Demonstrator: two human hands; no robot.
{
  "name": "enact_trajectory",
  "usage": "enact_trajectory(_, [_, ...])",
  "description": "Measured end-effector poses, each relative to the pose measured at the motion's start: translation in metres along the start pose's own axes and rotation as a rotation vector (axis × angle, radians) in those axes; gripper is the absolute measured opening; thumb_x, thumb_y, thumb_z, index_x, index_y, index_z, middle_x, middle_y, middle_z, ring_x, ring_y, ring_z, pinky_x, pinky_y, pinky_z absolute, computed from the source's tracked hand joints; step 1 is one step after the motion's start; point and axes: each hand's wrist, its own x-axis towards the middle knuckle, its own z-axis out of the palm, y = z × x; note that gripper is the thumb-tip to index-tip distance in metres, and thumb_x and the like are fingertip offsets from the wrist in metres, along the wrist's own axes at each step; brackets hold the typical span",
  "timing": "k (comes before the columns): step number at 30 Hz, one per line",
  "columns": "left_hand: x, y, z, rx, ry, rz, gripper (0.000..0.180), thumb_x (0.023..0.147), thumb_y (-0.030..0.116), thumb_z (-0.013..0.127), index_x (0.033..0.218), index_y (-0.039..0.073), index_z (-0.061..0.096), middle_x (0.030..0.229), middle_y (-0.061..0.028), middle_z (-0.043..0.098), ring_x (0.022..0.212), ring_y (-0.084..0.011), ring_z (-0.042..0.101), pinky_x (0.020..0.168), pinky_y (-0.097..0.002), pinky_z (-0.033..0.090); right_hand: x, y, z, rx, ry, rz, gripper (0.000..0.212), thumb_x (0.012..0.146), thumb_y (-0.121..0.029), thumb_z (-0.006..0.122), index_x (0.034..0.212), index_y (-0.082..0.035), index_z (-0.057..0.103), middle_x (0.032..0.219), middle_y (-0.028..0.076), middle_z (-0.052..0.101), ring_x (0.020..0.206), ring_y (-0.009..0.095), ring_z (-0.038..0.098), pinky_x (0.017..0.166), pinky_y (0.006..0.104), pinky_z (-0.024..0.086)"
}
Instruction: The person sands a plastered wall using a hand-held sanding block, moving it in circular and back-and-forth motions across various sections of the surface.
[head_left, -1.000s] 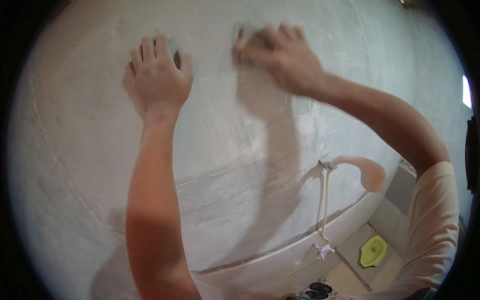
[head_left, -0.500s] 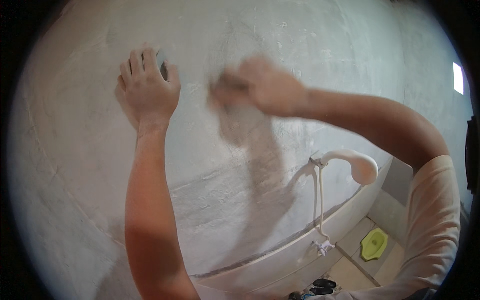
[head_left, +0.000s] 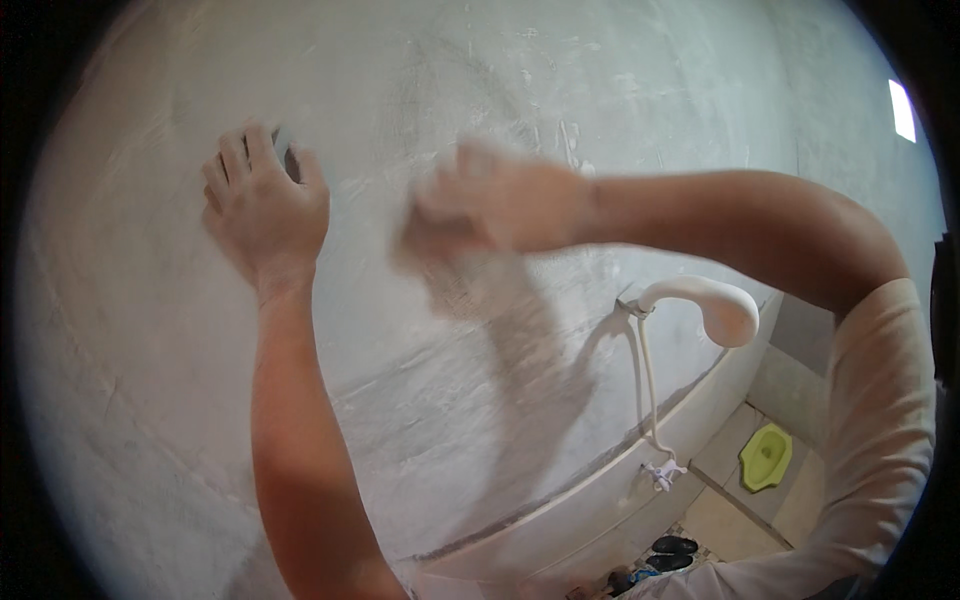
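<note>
My left hand [head_left: 268, 205] is pressed against a grey plastered wall [head_left: 370, 330], its fingers curved over a small flat grey object [head_left: 284, 150] that shows beside the thumb. What kind of object it is, I cannot tell. To the right of it, my right hand [head_left: 515, 200] is smeared by motion, its arm reaching in from the right. It grips a dark block-like thing [head_left: 435, 235] at the wall surface, too blurred to name. Faint dark scuffs and pale streaks mark the plaster around and above this hand.
Below my right forearm, a white shower head [head_left: 725, 315] juts from its wall bracket, with a hose running down to a tap [head_left: 663, 473]. Lower right, a yellow-green squat toilet [head_left: 766, 457] is set in the tiled floor. Dark footwear [head_left: 672, 553] lies at the bottom edge.
The view has shifted, so both hands appear farther left and lower. My right hand stays blurred by motion at the wall; my left keeps its grip on the grey object.
</note>
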Motion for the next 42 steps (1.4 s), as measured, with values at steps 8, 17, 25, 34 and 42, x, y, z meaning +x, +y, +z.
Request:
enact_trajectory(8, [0.003,0.003,-0.003,-0.004,0.005,0.002,0.042,0.098,0.034,0.068,0.135,0.016,0.062,0.132,-0.0031,0.062,0.128,-0.0264,0.058,0.099,-0.0465,0.056,0.014,0.034,-0.012,0.017,0.033,-0.161,0.058,0.097,-0.012,0.07,0.145,-0.044,0.065,0.146,0.0,0.057,0.142,0.022,0.048,0.127,0.0454,0.035])
enact_trajectory(17, [0.003,-0.009,-0.01,0.007,0.009,0.032,0.037,0.097,0.033,0.068,0.129,0.014,0.063,0.127,-0.0049,0.062,0.122,-0.0267,0.06,0.092,-0.0456,0.057,0.002,-0.023,0.003,0.358,-0.358,-0.118,0.051,0.1,-0.019,0.066,0.149,-0.029,0.056,0.137,0.012,0.059,0.133,0.033,0.053,0.121,0.0512,0.04])
enact_trajectory(25, [0.0,-0.001,0.005,-0.06,0.058,0.049,0.036,0.097,0.033,0.066,0.127,0.014,0.063,0.123,-0.004,0.061,0.115,-0.0252,0.059,0.088,-0.0438,0.055,0.033,0.064,-0.025,-0.134,0.074,0.115,0.051,0.098,-0.023,0.07,0.146,-0.041,0.066,0.142,0.006,0.06,0.139,0.029,0.053,0.12,0.0542,0.039])
enact_trajectory(34, [0.001,-0.007,0.01,-0.069,0.195,0.087,0.037,0.097,0.034,0.066,0.128,0.015,0.063,0.122,-0.0037,0.061,0.116,-0.0248,0.059,0.088,-0.044,0.054,-0.012,0.006,0.009,0.291,-0.35,-0.429,0.048,0.102,-0.046,0.061,0.147,-0.028,0.06,0.15,0.003,0.055,0.148,0.027,0.046,0.128,0.047,0.039])
enact_trajectory(42, [-0.002,-0.007,0.001,-0.088,0.022,0.026,0.034,0.097,0.034,0.067,0.126,0.016,0.063,0.12,-0.002,0.062,0.115,-0.0235,0.06,0.09,-0.046,0.054,0.039,0.069,-0.025,-0.132,0.19,0.43,0.049,0.105,-0.018,0.063,0.15,-0.036,0.062,0.135,0.014,0.062,0.13,0.035,0.057,0.112,0.0542,0.044])
